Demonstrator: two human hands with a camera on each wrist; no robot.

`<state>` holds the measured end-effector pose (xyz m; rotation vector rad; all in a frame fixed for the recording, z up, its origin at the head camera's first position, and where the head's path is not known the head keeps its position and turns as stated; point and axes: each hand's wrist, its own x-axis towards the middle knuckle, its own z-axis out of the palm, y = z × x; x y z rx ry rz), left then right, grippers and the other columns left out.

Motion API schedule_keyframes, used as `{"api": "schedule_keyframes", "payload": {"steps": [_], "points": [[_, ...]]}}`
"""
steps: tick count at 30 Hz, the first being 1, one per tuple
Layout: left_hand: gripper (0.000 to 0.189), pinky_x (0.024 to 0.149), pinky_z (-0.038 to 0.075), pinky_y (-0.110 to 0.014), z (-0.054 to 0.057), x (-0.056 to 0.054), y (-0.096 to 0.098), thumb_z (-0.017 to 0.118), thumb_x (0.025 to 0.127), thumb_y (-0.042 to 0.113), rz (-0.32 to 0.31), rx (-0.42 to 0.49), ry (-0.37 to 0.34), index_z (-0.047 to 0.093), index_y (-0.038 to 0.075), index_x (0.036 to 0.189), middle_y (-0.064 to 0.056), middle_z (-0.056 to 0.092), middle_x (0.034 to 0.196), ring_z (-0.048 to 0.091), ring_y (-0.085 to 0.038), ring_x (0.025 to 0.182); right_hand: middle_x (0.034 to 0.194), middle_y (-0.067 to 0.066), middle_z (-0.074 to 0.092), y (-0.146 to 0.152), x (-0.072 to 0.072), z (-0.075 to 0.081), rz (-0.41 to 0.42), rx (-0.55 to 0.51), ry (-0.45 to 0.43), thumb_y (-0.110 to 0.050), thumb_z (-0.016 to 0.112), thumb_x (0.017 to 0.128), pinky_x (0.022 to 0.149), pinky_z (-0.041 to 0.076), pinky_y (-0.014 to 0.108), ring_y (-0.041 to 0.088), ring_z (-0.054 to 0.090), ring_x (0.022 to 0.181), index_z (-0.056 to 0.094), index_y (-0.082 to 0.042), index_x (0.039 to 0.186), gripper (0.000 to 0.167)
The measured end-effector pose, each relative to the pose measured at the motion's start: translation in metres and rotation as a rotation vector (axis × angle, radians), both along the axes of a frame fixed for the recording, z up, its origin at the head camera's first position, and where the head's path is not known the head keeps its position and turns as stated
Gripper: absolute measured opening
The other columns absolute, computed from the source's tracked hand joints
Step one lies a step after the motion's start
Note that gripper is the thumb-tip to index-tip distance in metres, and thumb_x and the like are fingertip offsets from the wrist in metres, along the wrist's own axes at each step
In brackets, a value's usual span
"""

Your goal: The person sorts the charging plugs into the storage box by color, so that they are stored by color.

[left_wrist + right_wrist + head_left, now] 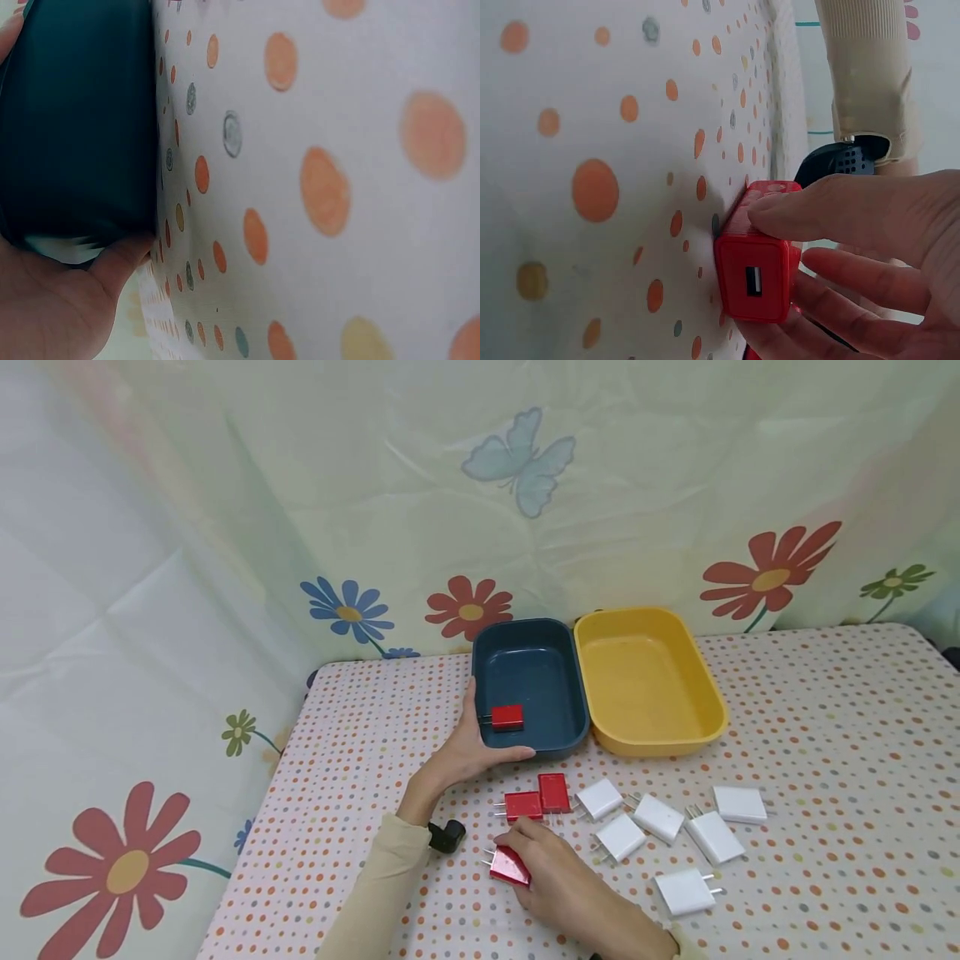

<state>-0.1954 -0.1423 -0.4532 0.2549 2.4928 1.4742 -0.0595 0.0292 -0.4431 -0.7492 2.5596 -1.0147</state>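
Note:
My left hand (468,747) is spread around the near left corner of a dark blue tray (534,747). Its fingers lie straight along the left side, and the thumb (124,262) presses the near wall. Inside that tray lies one red USB charger plug (507,718). With thumb and fingers, my right hand (551,868) pinches another red charger plug (754,277) low over the tablecloth; its USB port faces the right wrist camera. Just beyond this hand are two more red charger plugs, one lying flat (522,806) and one beside it (554,793).
A yellow tray (660,747) stands against the blue one's right side. Several white charger plugs (714,837) are scattered on the dotted tablecloth (840,735) to the right. A flowered curtain (615,543) hangs behind the table. A black device (447,836) sits at my left wrist.

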Motion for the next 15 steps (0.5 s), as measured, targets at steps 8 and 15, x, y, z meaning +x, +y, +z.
{"api": "schedule_keyframes", "payload": {"steps": [8,15], "points": [[0.134,0.119,0.035,-0.059,-0.0014,-0.0005,-0.0004,0.088,0.082,0.04,0.002,-0.001,-0.008,-0.015,0.024,0.167,-0.008,0.008,0.174,0.015,-0.032,0.157,0.114,0.009,0.064,0.0018,0.0028,-0.0042,-0.007,0.007,0.094,-0.005,0.093,0.075,0.093,0.057,0.052,0.029,0.061,0.106,0.072,0.002,0.117,0.048],[0.134,0.12,0.034,-0.058,-0.0017,-0.0004,-0.0014,0.089,0.083,0.038,-0.002,0.008,-0.004,-0.016,0.023,0.167,-0.007,0.007,0.174,0.015,-0.03,0.157,0.115,0.008,0.064,0.0016,-0.0011,-0.0077,0.038,0.007,0.085,-0.004,0.092,0.076,0.094,0.057,0.051,0.029,0.06,0.107,0.073,0.0,0.116,0.045]]}}
